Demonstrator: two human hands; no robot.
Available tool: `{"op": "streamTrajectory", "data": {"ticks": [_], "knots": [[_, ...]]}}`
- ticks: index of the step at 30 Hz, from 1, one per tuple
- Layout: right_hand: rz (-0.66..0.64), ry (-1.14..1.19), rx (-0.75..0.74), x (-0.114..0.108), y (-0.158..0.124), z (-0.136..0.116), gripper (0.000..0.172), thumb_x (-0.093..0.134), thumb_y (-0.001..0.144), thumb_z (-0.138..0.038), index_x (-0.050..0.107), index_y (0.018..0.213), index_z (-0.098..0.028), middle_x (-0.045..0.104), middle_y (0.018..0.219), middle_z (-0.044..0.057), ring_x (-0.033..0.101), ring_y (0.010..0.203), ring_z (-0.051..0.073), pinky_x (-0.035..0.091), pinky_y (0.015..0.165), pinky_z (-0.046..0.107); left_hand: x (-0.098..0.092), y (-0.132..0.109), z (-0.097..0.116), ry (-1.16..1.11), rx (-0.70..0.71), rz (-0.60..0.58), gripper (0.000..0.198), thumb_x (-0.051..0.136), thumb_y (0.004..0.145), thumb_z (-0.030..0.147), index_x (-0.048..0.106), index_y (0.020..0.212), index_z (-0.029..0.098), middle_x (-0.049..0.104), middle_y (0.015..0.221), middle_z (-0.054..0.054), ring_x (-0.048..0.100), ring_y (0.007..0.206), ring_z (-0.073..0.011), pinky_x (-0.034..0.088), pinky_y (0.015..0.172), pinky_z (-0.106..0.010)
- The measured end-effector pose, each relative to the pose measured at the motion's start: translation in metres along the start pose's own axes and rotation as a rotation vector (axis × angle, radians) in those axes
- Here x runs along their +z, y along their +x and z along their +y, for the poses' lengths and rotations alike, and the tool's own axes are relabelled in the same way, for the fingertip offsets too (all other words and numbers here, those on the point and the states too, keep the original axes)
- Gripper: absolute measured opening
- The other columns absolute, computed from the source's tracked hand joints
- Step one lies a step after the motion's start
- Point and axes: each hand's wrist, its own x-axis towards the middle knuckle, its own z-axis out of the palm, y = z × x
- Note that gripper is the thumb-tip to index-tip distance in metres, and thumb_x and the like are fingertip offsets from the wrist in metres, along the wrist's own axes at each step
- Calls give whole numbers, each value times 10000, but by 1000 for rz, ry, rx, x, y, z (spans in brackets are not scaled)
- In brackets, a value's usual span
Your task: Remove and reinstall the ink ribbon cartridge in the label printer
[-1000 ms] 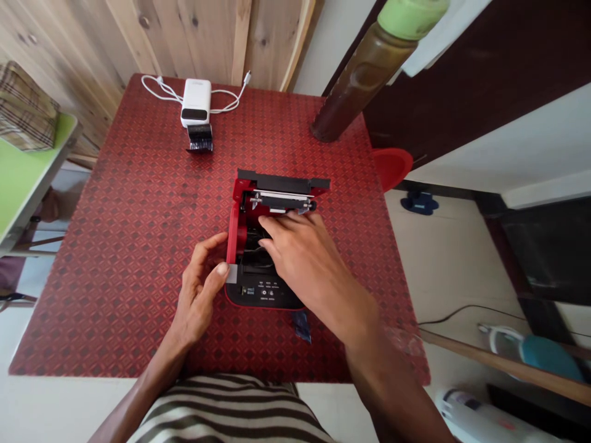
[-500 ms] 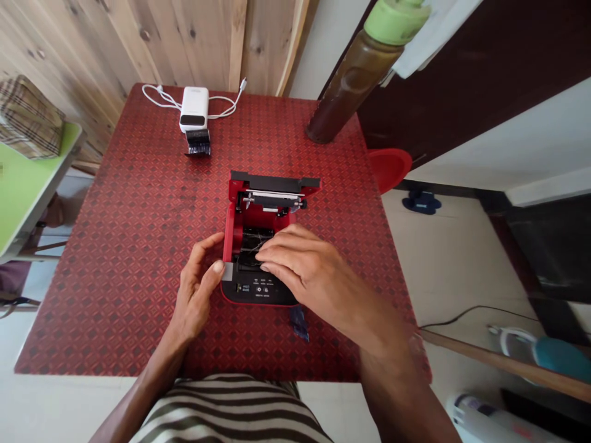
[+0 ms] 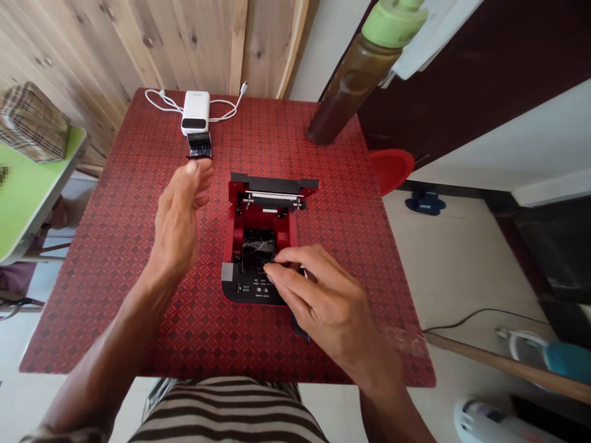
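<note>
Two small things, a white power bank (image 3: 195,112) and a black part (image 3: 199,146), lie beyond the half-curled, empty left hand (image 3: 179,215). Right hand (image 3: 318,298) fingertips pinch inside the open red printer (image 3: 261,243) on the bench (image 3: 115,258).

Printer (image 3: 258,240) front right corner hidden under right hand (image 3: 323,307). Button labels too small to read. Bottle (image 3: 364,67) top cut off by upper edge. Blurred patch at far left.

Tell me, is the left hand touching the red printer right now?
No, the left hand is raised above the table, apart from the red printer.
</note>
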Motion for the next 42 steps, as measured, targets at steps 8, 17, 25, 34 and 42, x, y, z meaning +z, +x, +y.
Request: {"op": "streamTrajectory", "data": {"ticks": [8, 17, 25, 34, 42], "knots": [[44, -98, -33, 6, -17, -7, 241, 662, 1077, -4, 793, 1192, -170, 839, 1066, 100, 723, 852, 191, 655, 773, 355, 34, 25, 2, -62, -86, -110, 238, 750, 957, 379, 801, 1082, 182, 802, 1205, -98, 718, 1308, -324, 547, 1155, -473], [129, -130, -34, 16, -26, -10, 301, 698, 1052, -12, 790, 1241, -228, 846, 1066, 79, 767, 903, 203, 674, 824, 359, -12, -49, -25, -47, -319, -175, 659, 929, 818, 400, 719, 1436, 313, 670, 1656, -103, 531, 1639, -418, 404, 1367, -656], [113, -115, 51, 13, -23, -12, 239, 727, 1083, -110, 750, 1298, -210, 877, 1187, 110, 821, 1137, 278, 641, 1008, 449, -13, -61, -31, -128, -330, -263, 629, 929, 901, 425, 729, 1479, 280, 742, 1589, -110, 591, 1612, -376, 429, 1383, -593], [80, -115, 218, 13, -25, -8, 646, 731, 1114, -282, 471, 1704, -243, 892, 1314, 107, 793, 1331, 335, 547, 1141, 504, -16, -63, -33, -95, -297, -284, 637, 920, 932, 473, 726, 1511, 290, 735, 1604, -113, 633, 1570, -387, 515, 1321, -584], [83, -140, 203, 21, -33, -10, 528, 705, 1135, -307, 555, 1630, -195, 858, 1402, 138, 785, 1352, 326, 527, 1165, 489, -14, -65, -37, -111, -288, -256, 614, 942, 925, 441, 744, 1486, 288, 741, 1606, -96, 675, 1520, -364, 483, 1350, -565]]}}
